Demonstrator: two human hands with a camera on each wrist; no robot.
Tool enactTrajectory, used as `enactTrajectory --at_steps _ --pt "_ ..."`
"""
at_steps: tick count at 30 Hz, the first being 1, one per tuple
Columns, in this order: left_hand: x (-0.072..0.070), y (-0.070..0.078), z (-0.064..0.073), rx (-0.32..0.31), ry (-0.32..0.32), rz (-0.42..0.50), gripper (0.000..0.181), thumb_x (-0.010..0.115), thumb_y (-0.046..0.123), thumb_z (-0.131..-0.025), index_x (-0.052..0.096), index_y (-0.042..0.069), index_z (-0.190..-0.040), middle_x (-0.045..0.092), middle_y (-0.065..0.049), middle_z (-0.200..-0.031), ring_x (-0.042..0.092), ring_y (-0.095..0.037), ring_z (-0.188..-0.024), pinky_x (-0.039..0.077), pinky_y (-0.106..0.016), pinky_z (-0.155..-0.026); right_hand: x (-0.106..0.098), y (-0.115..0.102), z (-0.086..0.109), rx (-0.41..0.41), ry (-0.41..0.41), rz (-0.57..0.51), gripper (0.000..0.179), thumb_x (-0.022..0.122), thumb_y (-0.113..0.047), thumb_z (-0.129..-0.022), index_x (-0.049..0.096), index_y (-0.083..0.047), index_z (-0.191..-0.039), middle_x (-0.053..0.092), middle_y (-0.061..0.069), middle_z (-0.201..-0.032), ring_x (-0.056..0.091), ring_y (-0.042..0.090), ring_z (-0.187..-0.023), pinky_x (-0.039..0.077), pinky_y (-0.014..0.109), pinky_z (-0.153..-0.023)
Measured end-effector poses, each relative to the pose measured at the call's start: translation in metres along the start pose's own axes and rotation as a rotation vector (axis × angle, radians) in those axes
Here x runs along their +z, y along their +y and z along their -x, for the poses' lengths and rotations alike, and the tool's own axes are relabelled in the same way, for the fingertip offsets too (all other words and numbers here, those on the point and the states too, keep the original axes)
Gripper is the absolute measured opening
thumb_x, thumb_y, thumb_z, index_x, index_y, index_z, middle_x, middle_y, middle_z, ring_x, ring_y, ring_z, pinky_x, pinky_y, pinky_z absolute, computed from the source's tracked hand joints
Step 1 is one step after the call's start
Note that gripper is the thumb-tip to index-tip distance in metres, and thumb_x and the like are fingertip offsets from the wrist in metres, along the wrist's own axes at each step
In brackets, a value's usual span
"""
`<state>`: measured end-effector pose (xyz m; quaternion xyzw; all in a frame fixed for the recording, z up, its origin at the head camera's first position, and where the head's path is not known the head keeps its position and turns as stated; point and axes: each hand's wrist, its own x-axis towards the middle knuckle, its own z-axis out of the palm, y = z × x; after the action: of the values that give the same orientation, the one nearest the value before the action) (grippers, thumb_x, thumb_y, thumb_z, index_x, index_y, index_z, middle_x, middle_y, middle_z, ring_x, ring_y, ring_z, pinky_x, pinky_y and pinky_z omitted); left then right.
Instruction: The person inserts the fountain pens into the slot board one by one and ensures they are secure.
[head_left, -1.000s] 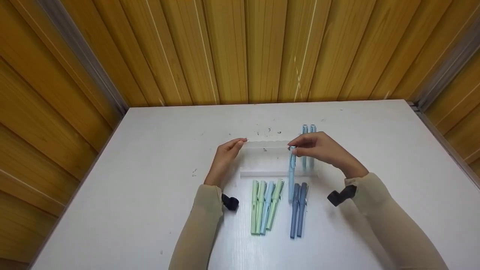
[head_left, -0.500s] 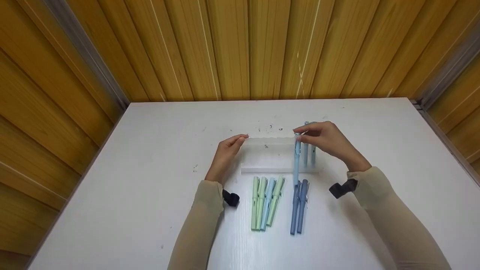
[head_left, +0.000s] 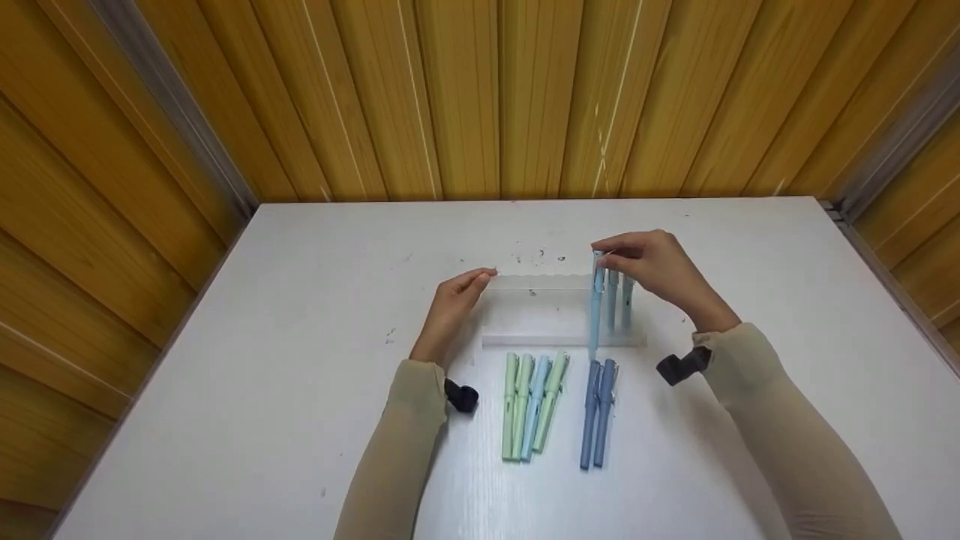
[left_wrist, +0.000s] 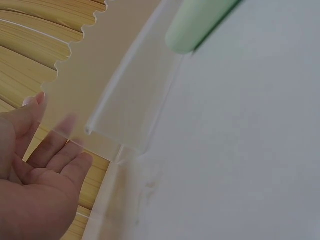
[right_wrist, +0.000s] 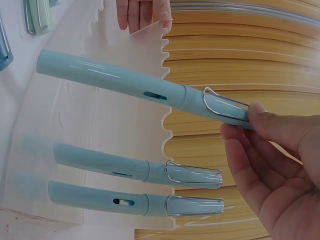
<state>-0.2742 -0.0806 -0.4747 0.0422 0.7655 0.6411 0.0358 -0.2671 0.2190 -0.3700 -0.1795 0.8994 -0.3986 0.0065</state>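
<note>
My right hand (head_left: 602, 259) pinches the clip end of a light blue pen (head_left: 595, 307) and holds it against the clear scalloped pen rack (head_left: 540, 311), just left of two light blue pens (head_left: 619, 300) that stand in the rack. The right wrist view shows the held pen (right_wrist: 125, 82) in front of the panel and above the two racked pens (right_wrist: 135, 187). With straight fingers my left hand (head_left: 480, 277) touches the rack's left top corner; in the left wrist view its fingertips (left_wrist: 40, 107) lie along the frosted panel (left_wrist: 115, 95).
On the white table (head_left: 300, 300), in front of the rack, lie several green and light blue pens (head_left: 529, 405) and two dark blue pens (head_left: 598, 412). Yellow slatted walls (head_left: 480, 97) close off the table at the back and sides.
My right hand has carried the light blue pen up and to the right, from in front of the rack to its top edge beside the two racked pens. The left hand has stayed put.
</note>
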Motion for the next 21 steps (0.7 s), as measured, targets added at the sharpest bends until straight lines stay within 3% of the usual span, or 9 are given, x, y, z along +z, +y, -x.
enactTrajectory --at_steps 21 --pt "0.000 0.001 0.000 0.019 0.005 0.014 0.037 0.057 0.041 -0.095 0.067 0.016 -0.121 0.060 -0.001 -0.134 0.049 -0.018 -0.132 0.036 -0.040 -0.112 -0.006 0.009 -0.014 0.014 0.061 0.041 0.030 0.063 -0.018 -0.094 0.066 -0.007 -0.122 0.067 0.014 -0.121 0.065 0.029 -0.107 0.051 0.043 -0.095"
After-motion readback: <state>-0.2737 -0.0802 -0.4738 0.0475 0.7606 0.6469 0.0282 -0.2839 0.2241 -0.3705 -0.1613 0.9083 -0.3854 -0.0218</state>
